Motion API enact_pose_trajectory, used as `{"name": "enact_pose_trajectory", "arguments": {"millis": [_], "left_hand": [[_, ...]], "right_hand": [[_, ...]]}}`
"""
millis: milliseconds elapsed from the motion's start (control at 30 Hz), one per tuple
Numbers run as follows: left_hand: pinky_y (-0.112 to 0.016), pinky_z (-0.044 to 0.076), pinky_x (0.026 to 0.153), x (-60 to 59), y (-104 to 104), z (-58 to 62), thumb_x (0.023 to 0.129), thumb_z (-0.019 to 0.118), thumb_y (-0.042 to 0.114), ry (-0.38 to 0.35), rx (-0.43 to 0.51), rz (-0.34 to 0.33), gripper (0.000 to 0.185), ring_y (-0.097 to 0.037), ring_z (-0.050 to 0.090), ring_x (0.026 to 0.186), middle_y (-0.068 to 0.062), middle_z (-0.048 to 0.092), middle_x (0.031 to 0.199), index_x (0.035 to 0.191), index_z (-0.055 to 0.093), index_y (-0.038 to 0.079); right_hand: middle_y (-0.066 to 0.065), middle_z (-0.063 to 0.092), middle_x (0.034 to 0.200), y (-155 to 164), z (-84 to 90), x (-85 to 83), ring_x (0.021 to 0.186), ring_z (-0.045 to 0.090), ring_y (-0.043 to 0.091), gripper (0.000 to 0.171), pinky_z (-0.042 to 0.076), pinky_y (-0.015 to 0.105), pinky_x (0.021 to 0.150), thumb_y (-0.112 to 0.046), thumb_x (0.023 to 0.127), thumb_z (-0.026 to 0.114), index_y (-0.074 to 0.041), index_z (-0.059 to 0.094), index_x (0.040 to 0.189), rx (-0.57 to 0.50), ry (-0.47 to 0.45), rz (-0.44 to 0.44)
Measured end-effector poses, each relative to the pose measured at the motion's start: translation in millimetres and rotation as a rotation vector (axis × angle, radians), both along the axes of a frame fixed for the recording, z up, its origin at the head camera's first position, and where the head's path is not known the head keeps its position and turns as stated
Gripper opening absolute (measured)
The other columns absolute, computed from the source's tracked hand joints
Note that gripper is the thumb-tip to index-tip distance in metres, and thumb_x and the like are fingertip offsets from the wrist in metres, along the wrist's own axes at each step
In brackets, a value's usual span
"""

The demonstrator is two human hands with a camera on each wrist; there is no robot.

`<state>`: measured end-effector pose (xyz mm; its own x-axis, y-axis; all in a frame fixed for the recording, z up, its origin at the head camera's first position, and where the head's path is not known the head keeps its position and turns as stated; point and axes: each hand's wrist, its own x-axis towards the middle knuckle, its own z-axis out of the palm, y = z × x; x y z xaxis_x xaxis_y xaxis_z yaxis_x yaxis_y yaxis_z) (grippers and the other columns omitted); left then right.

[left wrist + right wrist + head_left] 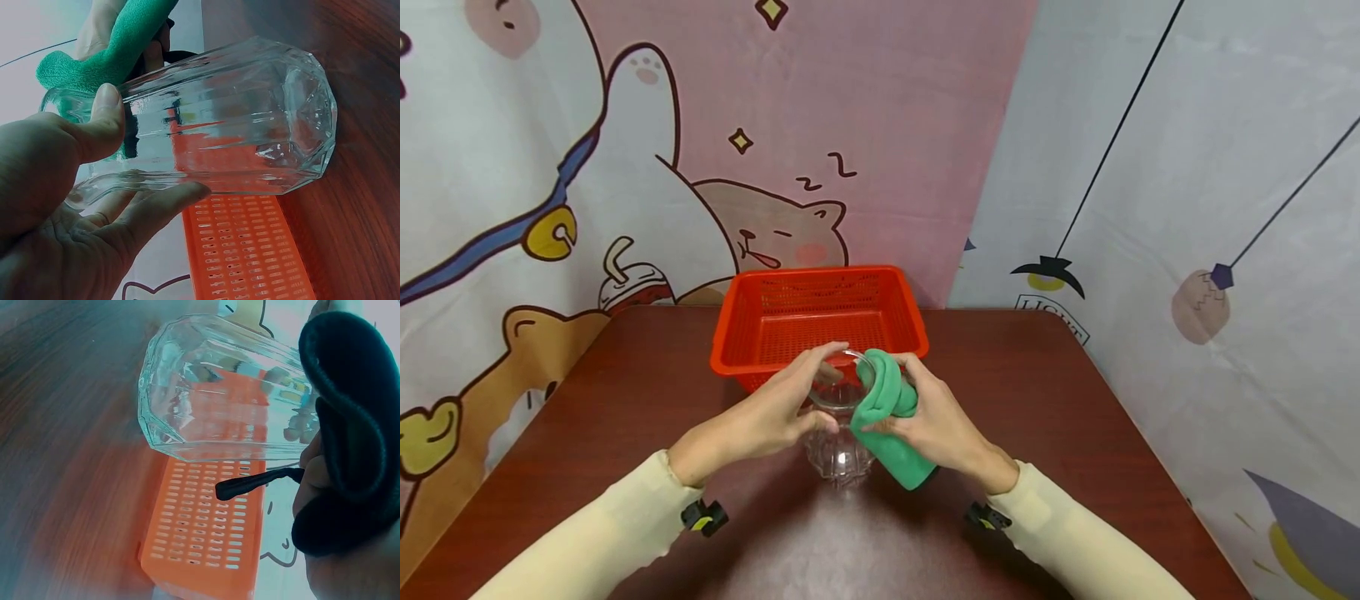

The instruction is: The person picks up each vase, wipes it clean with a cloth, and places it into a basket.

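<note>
A clear glass jar [841, 457] with faceted sides stands over the front of the table, its open mouth up. My left hand [763, 417] grips it near the rim, thumb on the near side and fingers on the far side. In the left wrist view the thumb presses the neck of the jar [231, 125]. My right hand [946, 423] holds a folded green cloth [895, 454] against the right side of the rim. The cloth [350, 406] looks dark in the right wrist view and covers part of that hand.
Behind the jar sits a red perforated plastic basket [727, 321] on the dark brown wooden table [1015, 383]. A printed curtain [910, 125] hangs along the back and right side. A black strap loop [253, 485] shows beside the right hand.
</note>
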<state>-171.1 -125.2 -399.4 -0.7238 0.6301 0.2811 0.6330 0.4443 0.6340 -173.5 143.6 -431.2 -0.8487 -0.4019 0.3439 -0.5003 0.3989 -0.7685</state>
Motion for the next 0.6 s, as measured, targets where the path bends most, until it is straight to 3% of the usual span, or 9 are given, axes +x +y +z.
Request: {"name": "enact_pose_trajectory", "arguments": {"millis": [200,600], "left_hand": [[-0.040,0.059,0.084,-0.8,-0.1,0.7,0.082,0.087,0.018,-0.005,-0.007,-0.003,0.104,-0.029,0.059,0.127,-0.014,0.054,0.139,0.163,0.020,0.022],[-0.039,0.057,0.090,-1.7,0.1,-1.0,0.082,0.087,0.015,-0.003,-0.010,0.001,0.105,-0.028,0.059,0.126,-0.014,0.053,0.139,0.163,0.020,0.022]], "right_hand": [[-0.013,0.062,0.127,0.4,-0.5,1.0,0.104,0.065,0.008,0.078,0.057,0.039,0.088,-0.036,0.078,0.093,-0.035,0.050,0.142,-0.011,-0.012,0.006],[-0.007,0.066,0.120,5.7,-2.4,3.6,0.099,0.068,0.011,0.069,0.059,0.036,0.086,-0.034,0.089,0.084,-0.026,0.046,0.147,-0.033,-0.036,0.096]]}}
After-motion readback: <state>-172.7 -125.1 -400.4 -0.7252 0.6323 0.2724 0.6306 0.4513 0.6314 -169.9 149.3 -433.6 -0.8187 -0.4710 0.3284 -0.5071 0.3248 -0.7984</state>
